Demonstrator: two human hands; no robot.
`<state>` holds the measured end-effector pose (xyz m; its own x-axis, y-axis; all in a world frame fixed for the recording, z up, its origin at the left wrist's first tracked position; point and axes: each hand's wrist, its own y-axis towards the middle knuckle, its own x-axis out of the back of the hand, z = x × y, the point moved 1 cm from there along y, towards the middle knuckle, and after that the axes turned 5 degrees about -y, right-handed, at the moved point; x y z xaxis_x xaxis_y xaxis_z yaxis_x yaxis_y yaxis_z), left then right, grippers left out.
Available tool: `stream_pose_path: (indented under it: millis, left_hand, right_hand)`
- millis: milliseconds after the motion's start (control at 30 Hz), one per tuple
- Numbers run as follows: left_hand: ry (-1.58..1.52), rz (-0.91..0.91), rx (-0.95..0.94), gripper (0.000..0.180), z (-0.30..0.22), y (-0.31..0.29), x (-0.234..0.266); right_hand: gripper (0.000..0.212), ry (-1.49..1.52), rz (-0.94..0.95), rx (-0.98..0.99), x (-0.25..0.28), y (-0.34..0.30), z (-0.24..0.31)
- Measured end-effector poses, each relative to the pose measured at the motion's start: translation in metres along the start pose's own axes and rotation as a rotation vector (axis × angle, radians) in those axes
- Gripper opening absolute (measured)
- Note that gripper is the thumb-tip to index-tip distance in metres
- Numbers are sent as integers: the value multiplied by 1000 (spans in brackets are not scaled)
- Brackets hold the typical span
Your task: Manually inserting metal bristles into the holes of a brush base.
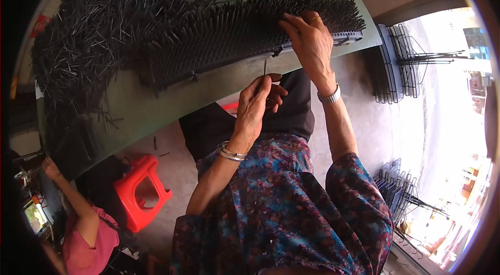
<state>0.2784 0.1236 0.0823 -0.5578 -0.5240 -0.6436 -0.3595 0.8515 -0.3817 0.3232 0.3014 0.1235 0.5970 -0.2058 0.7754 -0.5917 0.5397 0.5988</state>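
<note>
A long perforated rack (348, 36), with a pale strip along its front right edge, lies on the table. Thin black sticks (219, 35) stand upright in dense rows across it. My left hand (253, 103), just in front of the table edge, is closed on a single thin black stick (265, 66) pointing upward. Over the rack's right part, my right hand (314, 43) has its fingertips pressed together among the standing sticks; what they pinch is hidden. A heap of loose black sticks (112, 14) covers the table's left side.
The green table (140, 111) slopes across the view. A red plastic stool (133, 191) stands at lower left, near another person in a pink top (91, 244). Black wire racks (401, 61) stand on the floor at right, with more wire racks (398, 184) lower down.
</note>
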Motion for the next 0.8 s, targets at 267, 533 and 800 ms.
stream_pose_path:
  millis: [267,533,800]
  left_hand:
    - [113,116,-52,39,4,1,-3]
    - [198,-46,-98,39,-14,5,7]
    - [242,-409,-409,38,-52,-15,64]
  right_hand:
    - [16,679,558,-335,42,-40,22]
    - [8,466,-67,-400,43,-17,2]
    - [6,456,-93,-334,11,-14,-2]
